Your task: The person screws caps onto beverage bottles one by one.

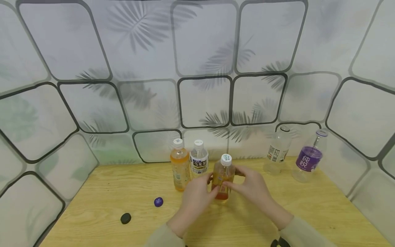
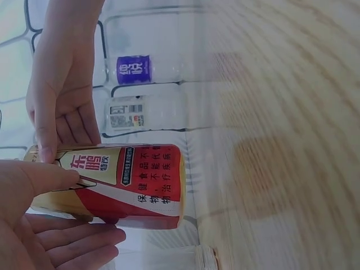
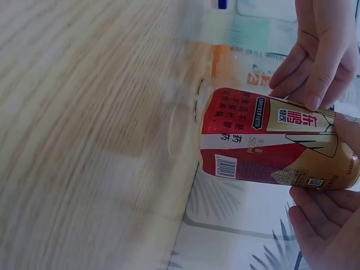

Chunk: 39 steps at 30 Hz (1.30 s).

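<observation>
Head view: a red-and-gold bottle (image 1: 223,173) is held about upright between both hands, near the middle of the front part of the counter (image 1: 92,199). Its white cap (image 1: 226,159) is seated on the neck. In both wrist views its base appears to be raised just clear of the wood; a faint reflection is seen on the surface beyond it.

Left hand (image 1: 199,190): clamped on the bottle, thumb laid across the front of the label, fingers set along the far side. Right hand (image 1: 253,183): likewise clamped on the bottle from the opposite side, thumb pressed to the label, fingers partly hidden behind.

Just behind and to the left, a clear bottle with a dark-and-white label (image 1: 199,163) is seen standing, white-capped. Beside that, further left, an orange-drink bottle (image 1: 180,171) is stood, also white-capped.

Nearer the front left, a small purple cap (image 1: 158,202) and a black cap (image 1: 125,218) are laid on the wood, well apart from the hands.

At the right rear, a clear bottle with a white label (image 1: 277,151) and a purple-labelled bottle (image 1: 308,159) are stood near each other. The whole is backed by a pale panel (image 1: 203,99), printed with rounded outlines and grey leaves.
</observation>
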Motion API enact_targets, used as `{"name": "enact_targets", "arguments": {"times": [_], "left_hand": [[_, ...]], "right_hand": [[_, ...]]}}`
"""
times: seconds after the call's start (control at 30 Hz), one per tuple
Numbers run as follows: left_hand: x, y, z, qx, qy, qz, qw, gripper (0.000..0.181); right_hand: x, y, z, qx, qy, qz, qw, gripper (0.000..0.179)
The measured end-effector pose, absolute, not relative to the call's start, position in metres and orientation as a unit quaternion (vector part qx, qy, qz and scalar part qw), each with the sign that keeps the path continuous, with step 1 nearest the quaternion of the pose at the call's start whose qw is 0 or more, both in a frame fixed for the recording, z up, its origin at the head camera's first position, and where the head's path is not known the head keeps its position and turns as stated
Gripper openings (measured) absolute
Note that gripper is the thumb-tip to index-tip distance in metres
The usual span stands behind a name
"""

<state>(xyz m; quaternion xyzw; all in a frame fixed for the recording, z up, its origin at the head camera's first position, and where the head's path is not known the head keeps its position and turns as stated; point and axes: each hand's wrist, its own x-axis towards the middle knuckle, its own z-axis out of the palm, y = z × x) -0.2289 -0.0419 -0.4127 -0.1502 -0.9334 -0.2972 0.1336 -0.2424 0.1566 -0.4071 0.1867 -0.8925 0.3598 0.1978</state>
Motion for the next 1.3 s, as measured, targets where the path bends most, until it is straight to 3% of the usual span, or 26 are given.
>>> {"name": "enact_targets", "arguments": {"times": [0.2,0.67,0.97,1.3], "left_hand": [[-0.238,-0.035,-0.415,-0.151,-0.934,-0.288,0.145,0.028],[-0.247,-0.026,-0.412,-0.111,-0.934,-0.323,0.108,0.028],[-0.244,-0.026,-0.414,-0.108,-0.935,-0.322,0.106,0.023],[-0.241,-0.03,-0.415,-0.115,-0.936,-0.32,0.094,0.03]], "right_hand": [[-0.252,0.159,-0.405,0.171,-0.895,0.367,0.185,0.055],[-0.275,0.155,-0.408,0.161,-0.901,0.362,0.176,0.051],[-0.285,0.154,-0.414,0.165,-0.903,0.362,0.165,0.057],[-0.294,0.148,-0.416,0.154,-0.905,0.372,0.136,0.057]]}}
